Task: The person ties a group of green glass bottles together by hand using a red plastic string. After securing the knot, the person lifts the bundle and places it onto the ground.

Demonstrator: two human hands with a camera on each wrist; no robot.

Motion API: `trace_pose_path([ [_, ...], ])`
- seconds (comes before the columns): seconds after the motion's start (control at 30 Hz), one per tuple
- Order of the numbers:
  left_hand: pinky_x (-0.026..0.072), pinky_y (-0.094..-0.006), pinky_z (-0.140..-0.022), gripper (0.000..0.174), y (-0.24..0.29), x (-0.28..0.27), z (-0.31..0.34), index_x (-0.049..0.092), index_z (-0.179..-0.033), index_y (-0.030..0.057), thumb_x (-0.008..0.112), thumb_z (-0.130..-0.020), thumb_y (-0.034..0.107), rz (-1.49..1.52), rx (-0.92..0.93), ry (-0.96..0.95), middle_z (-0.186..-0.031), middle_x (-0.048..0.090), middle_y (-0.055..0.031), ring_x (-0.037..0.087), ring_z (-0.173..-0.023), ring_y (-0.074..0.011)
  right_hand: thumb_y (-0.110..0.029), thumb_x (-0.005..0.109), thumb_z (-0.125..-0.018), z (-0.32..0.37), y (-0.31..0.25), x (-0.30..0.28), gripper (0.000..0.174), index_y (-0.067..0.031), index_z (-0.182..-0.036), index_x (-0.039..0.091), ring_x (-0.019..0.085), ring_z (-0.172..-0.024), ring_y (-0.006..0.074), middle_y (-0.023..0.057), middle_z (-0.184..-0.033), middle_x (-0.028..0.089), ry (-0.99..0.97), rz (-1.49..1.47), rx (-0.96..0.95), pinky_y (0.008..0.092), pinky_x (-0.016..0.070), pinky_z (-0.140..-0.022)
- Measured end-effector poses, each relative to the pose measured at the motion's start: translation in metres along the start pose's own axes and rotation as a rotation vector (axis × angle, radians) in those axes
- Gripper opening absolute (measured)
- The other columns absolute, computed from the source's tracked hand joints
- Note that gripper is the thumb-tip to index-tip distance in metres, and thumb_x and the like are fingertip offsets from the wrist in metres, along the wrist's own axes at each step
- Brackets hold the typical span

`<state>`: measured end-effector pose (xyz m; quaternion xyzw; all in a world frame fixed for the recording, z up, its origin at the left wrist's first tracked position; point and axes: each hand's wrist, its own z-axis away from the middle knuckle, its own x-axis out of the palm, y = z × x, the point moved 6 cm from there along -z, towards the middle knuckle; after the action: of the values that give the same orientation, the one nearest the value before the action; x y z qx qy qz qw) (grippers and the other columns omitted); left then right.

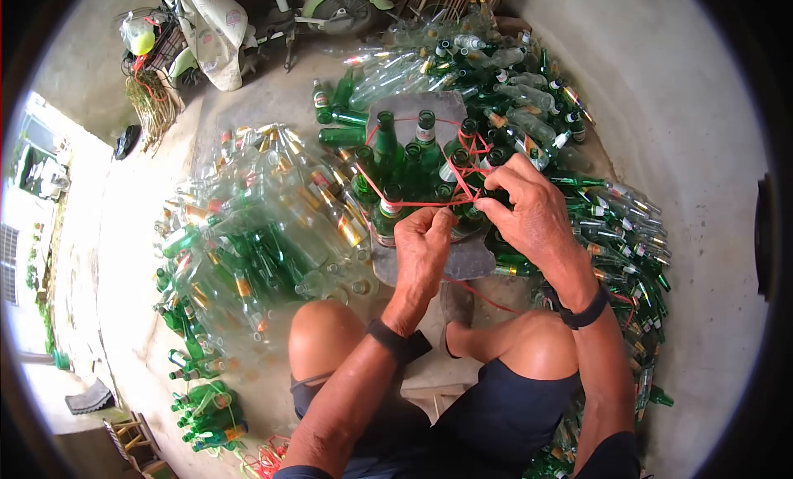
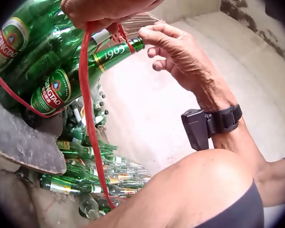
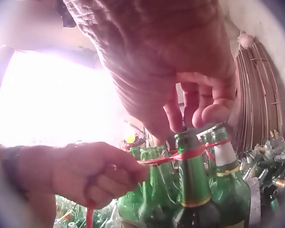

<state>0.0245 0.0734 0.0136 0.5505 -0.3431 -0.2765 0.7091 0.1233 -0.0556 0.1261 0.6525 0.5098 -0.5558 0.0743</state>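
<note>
Forearms [image 1: 339, 421] nearest; at twelve o'clock, left hand [image 1: 424, 252] pinches red twine [image 1: 421, 204] round green bottles [image 1: 428, 157]. Right hand [image 1: 530, 208] meets a bottle mouth [image 2: 139, 44]; I can't tell its grip. Slack could spill them.

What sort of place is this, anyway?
Probably a bottle-collecting storeroom or workshop: heaps of glass bottles lie about, some beside a bare wall, and red twine runs around upright green bottles.

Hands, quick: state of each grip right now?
Left hand: closed, holding red string.
Right hand: at the mouth of a bottle; can't tell if it's holding anything.
</note>
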Motion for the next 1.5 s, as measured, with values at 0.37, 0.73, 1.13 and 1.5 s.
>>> trace_pose_path([
  [0.37, 0.0351, -0.0271, -0.057, 0.029, 0.009, -0.013, 0.000, 0.075, -0.085, -0.0042, 0.064, -0.098, 0.020, -0.217, 0.060, 0.012, -0.068, 0.056, 0.0057, 0.044, -0.065, -0.0044, -0.003, 0.076, -0.083, -0.005, 0.000, 0.029, 0.010, -0.0018, -0.087, 0.067, 0.067, -0.082, 0.0366, 0.0129, -0.090, 0.060, -0.061, -0.049, -0.157, 0.0471, 0.0547, -0.072],
  [0.73, 0.0344, -0.0277, -0.054, 0.029, 0.014, -0.021, 0.005, 0.075, -0.087, -0.0053, 0.065, -0.098, 0.020, -0.271, 0.131, 0.021, -0.065, 0.054, 0.0060, 0.044, -0.062, -0.0044, -0.003, 0.076, -0.084, -0.004, 0.003, 0.034, 0.008, 0.0006, -0.089, 0.070, 0.067, -0.080, 0.0351, 0.0137, -0.091, 0.064, 0.013, -0.011, -0.171, 0.0443, 0.0544, -0.071],
  [1.13, 0.0323, -0.0261, -0.053, 0.028, 0.016, -0.027, 0.011, 0.075, -0.088, -0.0049, 0.064, -0.099, 0.018, -0.312, 0.182, 0.011, -0.067, 0.054, 0.0071, 0.043, -0.061, -0.0030, -0.003, 0.075, -0.084, -0.007, 0.006, 0.038, 0.007, -0.0014, -0.084, 0.068, 0.066, -0.076, 0.0351, 0.0120, -0.086, 0.063, 0.089, -0.027, -0.131, 0.0447, 0.0534, -0.067],
  [1.5, 0.0381, -0.0248, -0.054, 0.023, 0.032, -0.026, 0.009, 0.074, -0.090, -0.0055, 0.065, -0.099, 0.014, -0.447, 0.246, -0.045, -0.068, 0.058, 0.0045, 0.049, -0.063, -0.0033, -0.005, 0.073, -0.084, -0.009, 0.009, 0.042, 0.007, -0.0028, -0.081, 0.067, 0.066, -0.074, 0.0384, 0.0131, -0.084, 0.062, 0.184, -0.044, -0.131, 0.0456, 0.0537, -0.064],
])
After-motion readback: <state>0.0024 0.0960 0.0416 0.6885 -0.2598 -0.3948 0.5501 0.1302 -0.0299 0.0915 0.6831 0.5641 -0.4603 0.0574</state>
